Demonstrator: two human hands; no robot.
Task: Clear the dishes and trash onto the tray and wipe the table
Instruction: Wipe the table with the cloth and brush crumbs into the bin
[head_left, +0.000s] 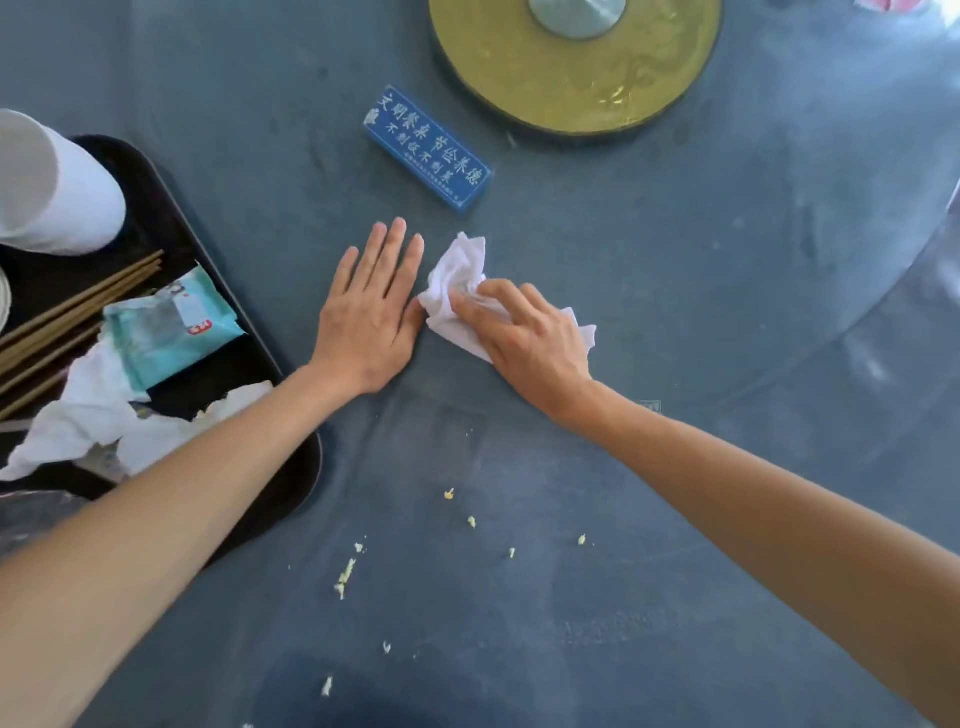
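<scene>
**Tray loaded, wiping under way**

The dark plastic tray (291, 467) at the left already held a white paper cup (62, 192), brown chopsticks (78, 306), a teal wrapper (166, 327) and crumpled tissues (93, 421). The left hand (369, 322) lay flat, fingers straight, on the grey counter (675, 291). The right hand (524, 338) gripped a white crumpled cloth (457, 275) beside it. Yellow crumbs (345, 574) nearer the person remained, so wiping looked unfinished.

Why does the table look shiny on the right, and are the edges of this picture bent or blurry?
Head view: pale glare streaks across the table at right, probably daylight on its glossy top; the wide lens bows the forearms outward; the white cup at the left edge is soft; the left hand, the right hand gripping the white cloth, and the blue sign are fairly sharp.
</scene>
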